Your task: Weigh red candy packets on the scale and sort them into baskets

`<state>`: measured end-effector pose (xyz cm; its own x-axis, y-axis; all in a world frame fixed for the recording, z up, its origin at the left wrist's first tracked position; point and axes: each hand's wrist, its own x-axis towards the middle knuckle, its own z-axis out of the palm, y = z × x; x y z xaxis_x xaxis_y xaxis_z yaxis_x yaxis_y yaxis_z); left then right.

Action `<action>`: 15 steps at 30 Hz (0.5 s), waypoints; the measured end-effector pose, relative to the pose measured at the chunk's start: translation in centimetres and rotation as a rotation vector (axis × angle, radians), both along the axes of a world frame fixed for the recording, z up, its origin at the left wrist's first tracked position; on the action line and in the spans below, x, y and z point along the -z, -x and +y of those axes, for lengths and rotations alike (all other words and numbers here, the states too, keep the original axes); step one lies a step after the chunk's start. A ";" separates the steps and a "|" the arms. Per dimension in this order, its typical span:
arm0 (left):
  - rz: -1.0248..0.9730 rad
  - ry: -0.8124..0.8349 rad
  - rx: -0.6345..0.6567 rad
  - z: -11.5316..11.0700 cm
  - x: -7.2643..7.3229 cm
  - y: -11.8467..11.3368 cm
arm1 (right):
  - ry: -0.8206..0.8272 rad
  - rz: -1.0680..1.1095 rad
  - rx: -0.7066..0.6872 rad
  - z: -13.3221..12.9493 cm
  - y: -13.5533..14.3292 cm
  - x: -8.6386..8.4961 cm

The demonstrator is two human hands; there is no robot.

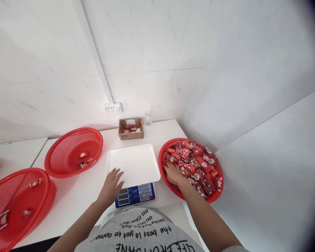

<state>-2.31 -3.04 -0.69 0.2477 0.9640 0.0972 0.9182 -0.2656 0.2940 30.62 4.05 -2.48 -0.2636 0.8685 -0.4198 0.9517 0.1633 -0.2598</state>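
Observation:
My left hand [112, 183] is over the front left corner of a white tray [133, 162], with its fingers spread and nothing in them. The tray lies on top of a scale with a blue keypad panel [136, 194]. On the right, a round red basket [219, 192] is heaped with small wrapped packets [191, 164], mostly red. My right hand [173, 173] reaches into the left side of that heap. Its fingertips are partly hidden among the packets, so I cannot see whether it grips one.
Two red mesh baskets stand to the left: one farther back [59, 152] and one nearer [46, 199], each with a few packets. A small cardboard box [131, 135] with packets and a clear plastic bottle [148, 119] stand by the tiled wall. Another wall rises close at the right.

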 end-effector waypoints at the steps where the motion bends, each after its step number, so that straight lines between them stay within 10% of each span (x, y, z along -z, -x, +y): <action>1: -0.003 0.006 0.010 0.1 -0.1 0.2 | -0.018 0.001 0.011 -0.1 0.1 0.1; 15: -0.056 0.037 0.060 0.2 0.2 5.2 | -0.395 0.188 0.381 0.9 0.4 0.6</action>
